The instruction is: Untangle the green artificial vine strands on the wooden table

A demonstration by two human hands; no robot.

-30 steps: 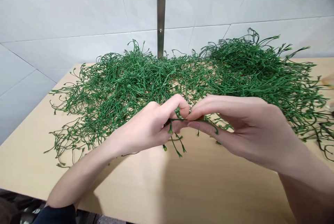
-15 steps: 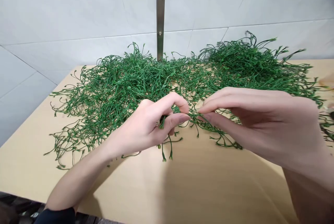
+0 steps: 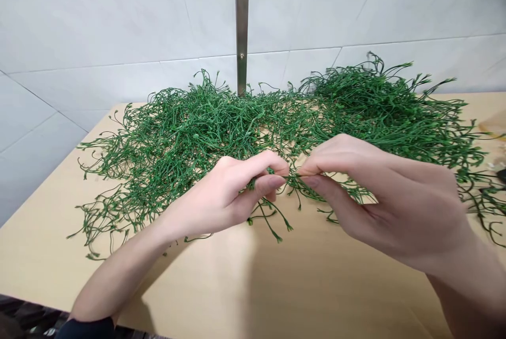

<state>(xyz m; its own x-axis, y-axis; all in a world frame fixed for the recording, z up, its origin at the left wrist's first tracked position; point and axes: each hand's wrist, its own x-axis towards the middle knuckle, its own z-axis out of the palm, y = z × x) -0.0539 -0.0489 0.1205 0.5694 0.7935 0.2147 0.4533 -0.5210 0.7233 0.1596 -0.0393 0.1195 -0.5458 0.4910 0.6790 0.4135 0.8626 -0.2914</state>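
Thin green artificial plant stems with small forked tips lie in a wide, tangled pile (image 3: 205,128). In front of it, my left hand (image 3: 233,189) is closed, with thumb and forefinger pinching a green stem. A few more green stems (image 3: 272,223) hang out below its curled fingers. My right hand (image 3: 379,196) is also closed, its thumb and forefinger pinching the same thin stem (image 3: 293,174) a short way to the right. Only a small length of that stem shows between the fingertips; the rest is hidden.
A denser heap of green stems (image 3: 367,96) rises at the back right of the wooden table (image 3: 300,286). Behind, a metal bracket (image 3: 242,38) stands against the white tiled wall (image 3: 118,17). A dark object (image 3: 502,176) sits at the right edge.
My right hand has tilted and its fingertips have come slightly closer to my left ones. The stems hanging under my left hand have swung to the right. The view has shifted slightly.
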